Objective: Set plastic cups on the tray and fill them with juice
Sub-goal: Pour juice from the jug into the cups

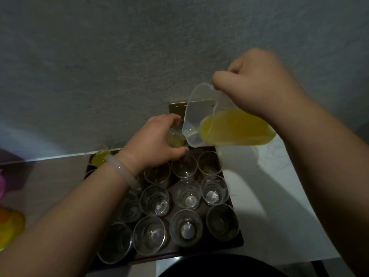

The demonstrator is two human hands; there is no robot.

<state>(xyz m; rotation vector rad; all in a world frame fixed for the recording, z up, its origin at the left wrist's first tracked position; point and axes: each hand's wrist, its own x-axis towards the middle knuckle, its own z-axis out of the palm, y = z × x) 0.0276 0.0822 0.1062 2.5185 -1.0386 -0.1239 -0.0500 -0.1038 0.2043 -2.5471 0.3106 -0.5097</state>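
Clear jug (196,108) tilted; yellow juice (237,128) inside; cup (175,137) just beside.

We record two bare forearms, uncovered to the frame edge. Wrist behind the left hand (157,136) — one bangle (122,171): smooth, rounded, milky white, faintly translucent, soft highlight along its curve. Right hand (257,84) and wrist bare.
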